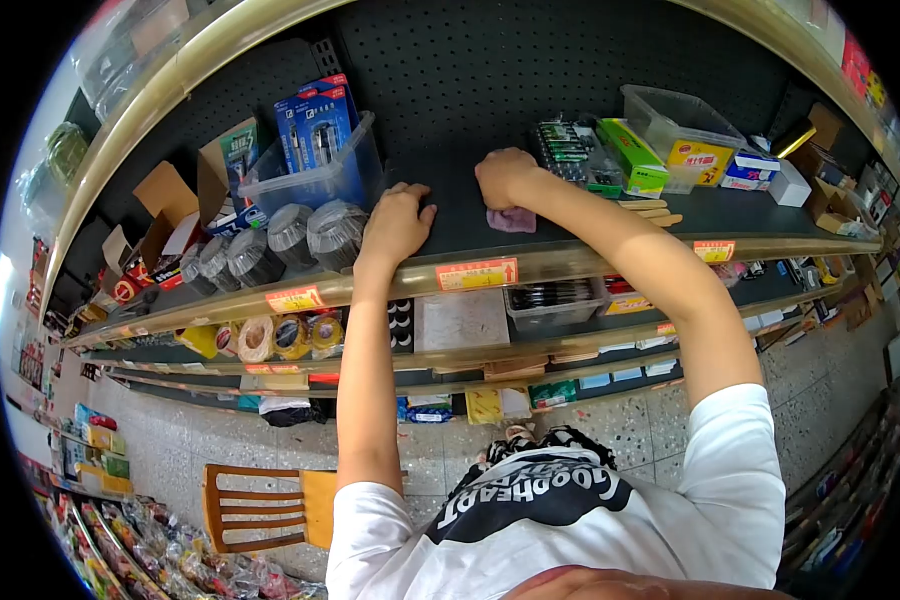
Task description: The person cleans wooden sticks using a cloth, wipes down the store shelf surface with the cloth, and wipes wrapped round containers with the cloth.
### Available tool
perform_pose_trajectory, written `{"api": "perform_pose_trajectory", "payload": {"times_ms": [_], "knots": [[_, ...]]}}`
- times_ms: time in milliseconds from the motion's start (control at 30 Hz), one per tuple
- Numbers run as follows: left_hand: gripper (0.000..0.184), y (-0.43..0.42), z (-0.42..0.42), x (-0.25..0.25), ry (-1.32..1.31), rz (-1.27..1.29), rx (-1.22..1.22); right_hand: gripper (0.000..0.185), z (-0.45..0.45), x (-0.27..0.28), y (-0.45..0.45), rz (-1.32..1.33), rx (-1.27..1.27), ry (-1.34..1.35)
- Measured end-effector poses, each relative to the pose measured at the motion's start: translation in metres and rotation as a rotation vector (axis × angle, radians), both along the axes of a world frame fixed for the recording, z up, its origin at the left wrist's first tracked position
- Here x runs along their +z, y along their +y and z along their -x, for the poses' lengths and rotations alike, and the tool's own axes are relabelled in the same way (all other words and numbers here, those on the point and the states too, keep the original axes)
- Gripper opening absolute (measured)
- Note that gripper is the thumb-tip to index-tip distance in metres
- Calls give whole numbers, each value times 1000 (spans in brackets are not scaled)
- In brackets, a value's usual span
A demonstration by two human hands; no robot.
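Observation:
My right hand [507, 178] is closed in a fist on the dark shelf surface [455, 195], gripping a small purple cloth [511, 219] that hangs out below it toward the front edge. To the left, my left hand [397, 226] rests palm down near the shelf's edge, fingers apart, with nothing in it. Right beside it stand clear plastic-wrapped round packs [336, 232] and a clear plastic bin [315, 185] holding blue carded packages [317, 125]. Wooden sticks [650, 212] lie to the right, beneath my right forearm.
Packs of batteries [562, 148], a green box [632, 158] and a clear bin [675, 125] stand at the right. Opened cardboard boxes [167, 200] are at the left. Rolls of tape [292, 337] sit on the shelf below. A wooden chair [270, 508] stands behind me.

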State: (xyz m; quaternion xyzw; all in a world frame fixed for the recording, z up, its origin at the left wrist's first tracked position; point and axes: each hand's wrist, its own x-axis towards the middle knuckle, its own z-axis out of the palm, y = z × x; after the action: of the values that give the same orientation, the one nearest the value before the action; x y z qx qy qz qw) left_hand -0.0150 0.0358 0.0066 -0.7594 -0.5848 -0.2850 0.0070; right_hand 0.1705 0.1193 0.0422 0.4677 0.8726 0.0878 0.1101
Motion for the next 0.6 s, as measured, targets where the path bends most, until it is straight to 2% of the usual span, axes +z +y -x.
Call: {"api": "perform_pose_trajectory", "payload": {"times_ms": [67, 167, 267, 367, 500, 533, 567, 600], "knots": [[32, -1, 0, 1, 0, 8, 2, 30, -5, 6, -20, -1, 65, 15], [32, -1, 0, 2, 7, 7, -2, 28, -20, -8, -25, 27, 249, 195], [33, -3, -1, 2, 7, -8, 7, 29, -30, 25, -52, 198, 241, 258], [33, -1, 2, -1, 24, -36, -24, 32, -40, 32, -44, 45, 366, 480], [33, -1, 0, 1, 15, 6, -5, 56, -38, 58, -1, -492, 258, 781], [32, -3, -2, 2, 1, 20, 2, 57, -35, 64, 17, -711, 260, 787], [31, -4, -3, 4, -13, 33, 9, 54, -32, 80, 27, -739, 181, 732], [31, -5, -4, 4, -16, 34, 7, 60, -28, 93, 37, -769, 170, 719]]}}
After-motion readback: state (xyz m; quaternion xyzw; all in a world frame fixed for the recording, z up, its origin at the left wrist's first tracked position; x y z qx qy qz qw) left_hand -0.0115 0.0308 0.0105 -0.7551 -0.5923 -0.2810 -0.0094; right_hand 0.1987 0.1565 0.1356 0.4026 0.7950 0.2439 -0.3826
